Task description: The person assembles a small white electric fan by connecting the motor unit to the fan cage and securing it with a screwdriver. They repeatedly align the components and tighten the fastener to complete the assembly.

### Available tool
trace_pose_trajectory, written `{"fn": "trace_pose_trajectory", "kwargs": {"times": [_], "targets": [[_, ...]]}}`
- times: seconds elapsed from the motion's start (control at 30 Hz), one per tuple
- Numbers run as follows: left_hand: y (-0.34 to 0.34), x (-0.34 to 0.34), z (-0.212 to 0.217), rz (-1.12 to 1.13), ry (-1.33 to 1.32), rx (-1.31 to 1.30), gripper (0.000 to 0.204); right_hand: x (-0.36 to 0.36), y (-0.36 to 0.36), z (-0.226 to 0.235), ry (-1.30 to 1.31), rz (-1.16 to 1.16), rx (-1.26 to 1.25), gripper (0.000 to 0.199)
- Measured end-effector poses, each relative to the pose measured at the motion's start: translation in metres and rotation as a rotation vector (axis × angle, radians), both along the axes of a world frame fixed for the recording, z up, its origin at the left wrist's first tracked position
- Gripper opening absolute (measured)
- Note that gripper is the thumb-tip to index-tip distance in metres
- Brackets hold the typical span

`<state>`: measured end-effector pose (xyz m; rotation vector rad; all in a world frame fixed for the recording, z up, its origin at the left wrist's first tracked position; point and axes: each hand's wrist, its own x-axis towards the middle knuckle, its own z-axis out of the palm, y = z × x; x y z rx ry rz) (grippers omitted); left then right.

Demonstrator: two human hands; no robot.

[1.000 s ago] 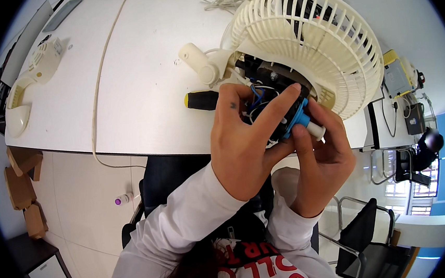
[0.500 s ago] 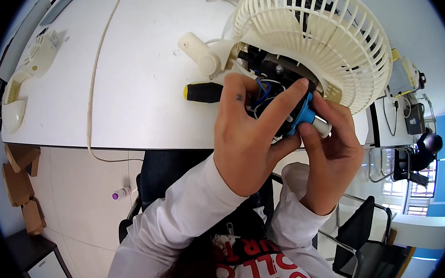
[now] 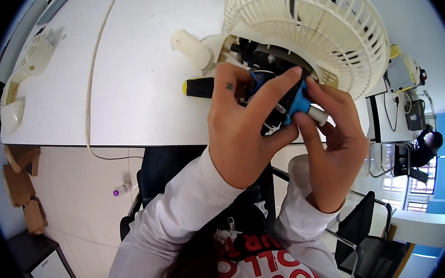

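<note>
staying much as before, the left hand (image 3: 239, 124) grips the black motor (image 3: 265, 60) and the right hand (image 3: 339, 132) pinches the blue part (image 3: 298, 105), still against its right side.

Light is bright, the window (image 3: 418, 186) glares, and distortion bows the table (image 3: 140, 88).

Office-like workroom: white tabletop (image 3: 140, 93) bearing opened fan (image 3: 338, 46) and black tool handle (image 3: 200, 87); metal-framed black chair (image 3: 355, 222); dark-topped cabinet (image 3: 33, 257); tiled floor (image 3: 83, 197); another person (image 3: 424, 152) in background.
</note>
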<state>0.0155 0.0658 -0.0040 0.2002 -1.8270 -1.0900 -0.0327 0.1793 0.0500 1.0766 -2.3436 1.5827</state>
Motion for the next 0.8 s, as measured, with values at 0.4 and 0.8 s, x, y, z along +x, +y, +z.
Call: {"fn": "trace_pose_trajectory", "kwargs": {"times": [0.4, 0.8], "targets": [[-0.006, -0.002, 0.003, 0.02, -0.003, 0.037, 0.062, -0.013, 0.018, -0.004, 0.2, -0.047, 0.246, 0.031], [-0.006, -0.001, 0.0, 0.019, -0.008, 0.036, 0.062, -0.034, 0.015, 0.031, 0.799, 0.11, 0.892, 0.031]]}}
